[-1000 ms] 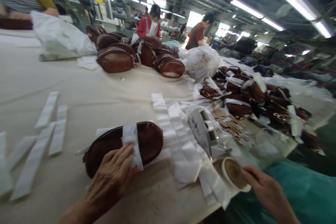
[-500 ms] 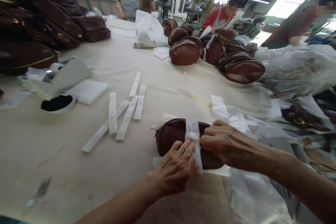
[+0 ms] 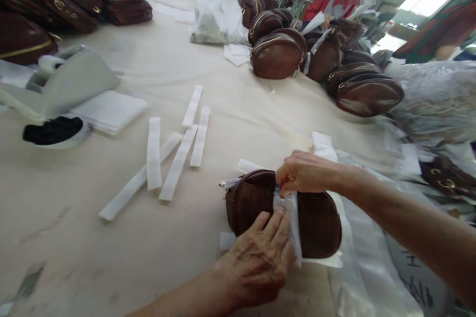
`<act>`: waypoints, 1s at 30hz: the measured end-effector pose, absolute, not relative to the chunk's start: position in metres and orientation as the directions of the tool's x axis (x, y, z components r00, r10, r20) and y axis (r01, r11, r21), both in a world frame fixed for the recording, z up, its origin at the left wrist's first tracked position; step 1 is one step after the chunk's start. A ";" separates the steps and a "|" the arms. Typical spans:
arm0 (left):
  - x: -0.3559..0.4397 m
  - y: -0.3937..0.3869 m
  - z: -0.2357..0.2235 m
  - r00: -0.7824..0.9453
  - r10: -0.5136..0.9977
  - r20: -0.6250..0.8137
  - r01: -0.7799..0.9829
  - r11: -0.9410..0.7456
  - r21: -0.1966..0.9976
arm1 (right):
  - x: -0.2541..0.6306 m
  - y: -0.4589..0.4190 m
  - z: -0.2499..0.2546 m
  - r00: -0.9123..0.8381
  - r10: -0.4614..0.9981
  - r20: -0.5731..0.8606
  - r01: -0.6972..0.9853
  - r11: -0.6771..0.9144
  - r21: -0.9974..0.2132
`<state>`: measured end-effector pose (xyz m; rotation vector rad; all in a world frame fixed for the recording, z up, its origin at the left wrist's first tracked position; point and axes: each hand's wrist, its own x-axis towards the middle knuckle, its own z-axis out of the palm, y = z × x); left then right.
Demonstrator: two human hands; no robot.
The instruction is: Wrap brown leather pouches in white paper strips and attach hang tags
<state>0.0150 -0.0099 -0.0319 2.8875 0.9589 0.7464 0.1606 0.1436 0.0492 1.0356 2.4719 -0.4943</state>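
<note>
A dark brown leather bag [image 3: 320, 223] lies on the table in front of me, with a white wrapping strip [image 3: 292, 225] around its middle. My left hand [image 3: 256, 252] rests on the bag's near side, its fingers stretched out and pressing on the strip. At the bag's far edge, my right hand [image 3: 303, 172] is closed in a pinch on the upper part of the strip. White paper shows under the bag's right end. A covered metal clasp [image 3: 228, 183] sticks out at its left end.
Several white strips [image 3: 154, 153] lie left of the bag. A tape dispenser [image 3: 70, 79], a paper stack [image 3: 113, 109] and a black-topped object [image 3: 54, 131] are farther left. Brown bags [image 3: 278, 54] are piled at the back, near a white plastic bag [image 3: 217, 10]. Co-workers stand beyond the table.
My right hand has moved from the bag's right front up to its far edge, where it pinches the strip. My left hand stays on the strip. The view has tilted down.
</note>
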 end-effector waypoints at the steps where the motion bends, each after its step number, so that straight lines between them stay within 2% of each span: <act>1: 0.015 -0.010 -0.033 0.698 0.567 0.437 0.561 -0.812 0.158 | 0.162 0.149 0.046 -0.598 0.622 -0.505 0.772 0.617 -0.154; 4: 0.016 -0.010 -0.034 0.698 0.566 0.439 0.549 -0.816 0.180 | 0.168 0.163 0.033 -0.490 0.688 -0.536 0.864 0.466 -0.192; 7: 0.016 -0.008 -0.034 0.688 0.562 0.458 0.551 -0.816 0.175 | 0.181 0.175 0.024 -0.452 0.686 -0.570 0.891 0.326 -0.314; 9: 0.016 -0.007 -0.033 0.679 0.557 0.478 0.558 -0.815 0.157 | 0.192 0.177 0.024 -0.425 0.759 -0.493 0.896 0.277 -0.346; 11: 0.015 -0.006 -0.032 0.669 0.550 0.499 0.561 -0.815 0.146 | 0.202 0.168 0.027 -0.359 0.870 -0.338 0.913 0.251 -0.323; 12: 0.015 -0.006 -0.032 0.668 0.546 0.505 0.559 -0.816 0.143 | 0.206 0.158 0.028 -0.338 0.916 -0.214 0.912 0.263 -0.316; 14: 0.016 -0.006 -0.033 0.664 0.544 0.513 0.561 -0.816 0.139 | 0.210 0.127 0.029 -0.398 0.915 0.065 0.853 0.396 -0.340; 16: 0.016 -0.007 -0.033 0.661 0.542 0.520 0.563 -0.816 0.135 | 0.209 0.089 0.024 -0.571 0.768 0.290 0.685 0.640 -0.347; 18: 0.017 -0.008 -0.034 0.651 0.538 0.536 0.562 -0.816 0.136 | 0.205 0.053 0.013 -0.688 0.635 0.352 0.565 0.772 -0.290; 19: 0.017 -0.008 -0.034 0.639 0.534 0.554 0.562 -0.816 0.138 | 0.203 0.040 0.006 -0.705 0.613 0.356 0.554 0.790 -0.263; 25: 0.016 -0.008 -0.035 0.577 0.439 0.689 0.518 -0.849 0.106 | 0.199 0.012 -0.020 -0.677 0.614 0.406 0.602 0.779 -0.174; 30: 0.018 -0.009 -0.037 0.539 0.423 0.729 0.469 -0.869 0.157 | 0.197 -0.006 -0.017 -0.633 0.622 0.460 0.585 0.774 -0.242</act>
